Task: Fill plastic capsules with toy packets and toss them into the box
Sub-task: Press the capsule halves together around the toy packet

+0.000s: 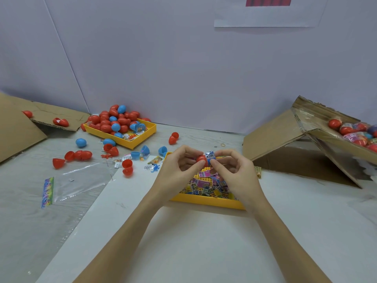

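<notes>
My two bare forearms reaching in from the lower edge, no sleeves that I can see, no watch, rings or bands, my left hand and right hand ungloved, slender fingers, short plain nails

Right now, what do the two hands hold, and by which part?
Left hand pinches the capsule's red half; right hand pinches its blue half, toy packet sticking out.

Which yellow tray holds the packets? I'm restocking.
The near yellow tray, under both hands, holds the toy packets; the far yellow tray, by the wall, holds red and blue capsules.
</notes>
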`<state>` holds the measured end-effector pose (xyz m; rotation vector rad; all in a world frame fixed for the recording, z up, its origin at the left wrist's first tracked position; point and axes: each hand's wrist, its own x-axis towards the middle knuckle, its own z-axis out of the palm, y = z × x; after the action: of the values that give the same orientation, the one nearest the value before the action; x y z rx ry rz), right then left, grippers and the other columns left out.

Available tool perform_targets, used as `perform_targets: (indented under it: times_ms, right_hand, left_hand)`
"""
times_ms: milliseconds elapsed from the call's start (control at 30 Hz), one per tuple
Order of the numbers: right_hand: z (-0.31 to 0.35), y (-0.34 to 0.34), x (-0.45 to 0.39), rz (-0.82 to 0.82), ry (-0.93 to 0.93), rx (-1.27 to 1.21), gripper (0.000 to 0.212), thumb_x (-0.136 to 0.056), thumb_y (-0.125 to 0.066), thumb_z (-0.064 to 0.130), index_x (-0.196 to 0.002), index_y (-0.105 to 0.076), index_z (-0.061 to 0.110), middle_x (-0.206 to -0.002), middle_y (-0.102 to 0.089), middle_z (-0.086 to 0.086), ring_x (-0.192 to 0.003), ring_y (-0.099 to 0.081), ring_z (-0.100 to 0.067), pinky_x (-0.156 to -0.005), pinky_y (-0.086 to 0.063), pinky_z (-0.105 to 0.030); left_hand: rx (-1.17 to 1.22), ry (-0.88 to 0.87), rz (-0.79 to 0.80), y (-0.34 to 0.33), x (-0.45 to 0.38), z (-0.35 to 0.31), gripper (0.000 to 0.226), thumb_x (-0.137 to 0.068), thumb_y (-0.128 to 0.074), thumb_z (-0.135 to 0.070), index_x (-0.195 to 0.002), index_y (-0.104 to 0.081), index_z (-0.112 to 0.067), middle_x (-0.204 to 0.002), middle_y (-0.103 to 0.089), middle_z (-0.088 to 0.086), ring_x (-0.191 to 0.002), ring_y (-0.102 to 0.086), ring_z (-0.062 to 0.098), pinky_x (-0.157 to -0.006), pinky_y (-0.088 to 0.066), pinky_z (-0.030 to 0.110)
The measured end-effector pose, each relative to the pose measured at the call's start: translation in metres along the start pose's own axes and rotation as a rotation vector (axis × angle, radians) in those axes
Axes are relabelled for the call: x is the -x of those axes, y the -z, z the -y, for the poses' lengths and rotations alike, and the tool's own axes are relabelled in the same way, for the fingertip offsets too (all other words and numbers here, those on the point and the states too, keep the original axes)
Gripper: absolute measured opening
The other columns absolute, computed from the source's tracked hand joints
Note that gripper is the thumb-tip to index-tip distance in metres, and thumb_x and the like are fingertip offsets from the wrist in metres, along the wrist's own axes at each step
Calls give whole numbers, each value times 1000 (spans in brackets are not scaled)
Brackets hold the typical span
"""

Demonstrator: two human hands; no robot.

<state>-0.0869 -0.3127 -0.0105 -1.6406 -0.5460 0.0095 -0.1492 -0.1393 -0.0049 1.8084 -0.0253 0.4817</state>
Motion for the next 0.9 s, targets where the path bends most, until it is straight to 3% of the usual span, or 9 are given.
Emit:
perform_targets:
  times_ms: [467,633,800,900]
  right_hand:
    - [2,-3,4,14,74,39,18,-92,-75,26,-110,-71,26,-91,-78,2,-87,-76,-14,-76,-64,-37]
    - [3,-3,4,9,85,19,18,-92,-74,25,-110,-70,24,-88,-78,0,-84,-76,-17,-67,-58,-30]
    - [3,-4,5,24,91,34,17,-93,-75,22,-109,-70,25,-91,-78,1,-86,-75,-17,-75,-62,-36]
    - [4,-4,4,25,90,3,18,-93,-74,21,-110,-70,23,-91,-79,0,-85,-76,-17,-69,-57,-28]
  left_hand:
    - [11,13,-14,0,0,0,21,-93,-73,-24,-113,-69,-20,-99,-77,-4,-91,-75,11,-80,-60,22]
    - [42,7,-4,0,2,-2,22,-93,-73,-22,-114,-69,-18,-98,-77,-5,-91,-75,12,-80,-60,24]
    - [41,-14,-7,4,2,-3,25,-91,-76,-21,-115,-73,-17,-101,-77,-6,-97,-74,12,-85,-60,24]
    - [54,-16,-23,3,3,-4,23,-90,-77,-22,-113,-73,-19,-99,-77,-8,-96,-74,11,-81,-58,20]
